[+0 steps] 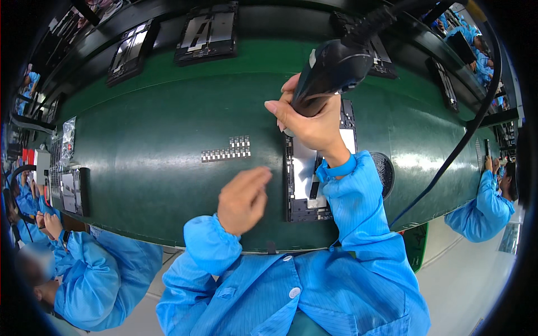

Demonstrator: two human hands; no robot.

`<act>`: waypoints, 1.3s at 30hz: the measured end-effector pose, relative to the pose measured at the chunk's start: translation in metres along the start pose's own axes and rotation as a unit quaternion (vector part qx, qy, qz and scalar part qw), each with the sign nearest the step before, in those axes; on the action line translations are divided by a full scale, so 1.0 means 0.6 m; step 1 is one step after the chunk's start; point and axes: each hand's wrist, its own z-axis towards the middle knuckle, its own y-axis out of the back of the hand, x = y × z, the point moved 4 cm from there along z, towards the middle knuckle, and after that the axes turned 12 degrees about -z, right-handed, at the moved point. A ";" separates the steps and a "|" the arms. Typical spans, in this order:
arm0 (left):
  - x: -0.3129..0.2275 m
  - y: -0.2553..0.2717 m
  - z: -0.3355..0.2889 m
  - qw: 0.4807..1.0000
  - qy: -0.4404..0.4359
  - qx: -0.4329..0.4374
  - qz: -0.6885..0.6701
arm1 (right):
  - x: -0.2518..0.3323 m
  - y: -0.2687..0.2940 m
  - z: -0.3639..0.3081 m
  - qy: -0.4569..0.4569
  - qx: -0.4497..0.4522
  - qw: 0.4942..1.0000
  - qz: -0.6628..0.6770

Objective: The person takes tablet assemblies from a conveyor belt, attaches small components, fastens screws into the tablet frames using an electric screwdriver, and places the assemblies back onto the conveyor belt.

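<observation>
The right hand [314,126] has its grip closed around a black powered screwdriver [330,70], held tip-down over the upper end of the black-framed panel [305,179] on the green surface [168,145]. The left hand [242,199] hovers loosely curled and empty just left of the panel, below a strip of small metal parts [227,150]. Fastening looks underway, though I cannot tell how many screws are in.

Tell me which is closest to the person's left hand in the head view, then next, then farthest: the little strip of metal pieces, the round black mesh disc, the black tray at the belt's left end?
From the left hand:
1. Strip of metal pieces, just above it on the green belt.
2. Round black mesh disc, to the right, past the blue sleeve.
3. Black tray, far left.
</observation>
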 end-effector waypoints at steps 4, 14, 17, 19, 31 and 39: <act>-0.048 -0.059 -0.029 0.981 -0.137 0.135 -0.022 | -0.009 -0.001 -0.007 0.018 -0.006 1.000 -0.008; 0.011 -0.109 0.102 0.968 -0.179 0.161 0.072 | 0.066 0.145 -0.049 0.129 -0.154 0.979 -0.044; 0.097 -0.104 0.236 0.973 -0.153 0.088 0.150 | 0.084 0.204 -0.074 0.126 -0.175 0.973 -0.079; 0.155 -0.083 0.316 0.962 -0.127 0.045 0.237 | 0.090 0.230 -0.090 0.093 -0.195 0.973 -0.077; 0.348 0.166 0.412 0.713 0.159 0.165 0.662 | 0.015 0.331 -0.164 0.023 -0.274 0.959 -0.073; 0.317 0.225 0.418 0.892 -0.041 -0.018 0.451 | -0.005 0.351 -0.148 0.006 -0.265 0.963 -0.043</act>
